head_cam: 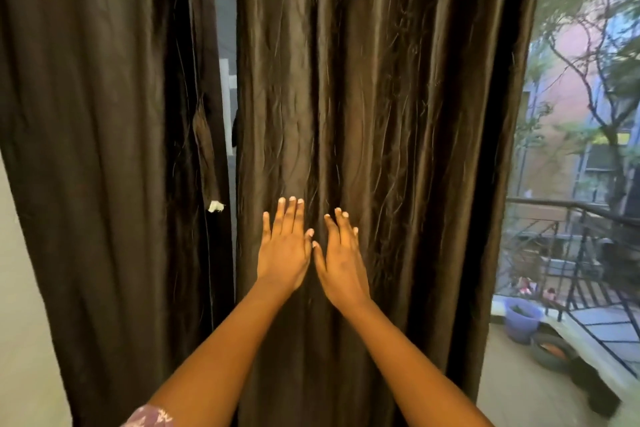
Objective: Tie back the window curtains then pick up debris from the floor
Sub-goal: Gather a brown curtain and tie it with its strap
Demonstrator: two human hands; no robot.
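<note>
Curtains fill the view: a wide brown panel (381,114) hangs loose at centre, a second panel (86,114) to its left, a narrow gap between them. Right of the centre panel a balcony railing (571,215) and trees show. Both hands lie flat on the centre panel with fingers straight, gripping nothing: left hand (284,250), right hand (341,260), thumbs nearly touching. Tying back is only starting; the next move calls for gathering the fabric into a bunch. A white scrap (215,206), possibly a tie end, hangs at the left panel's edge.
</note>
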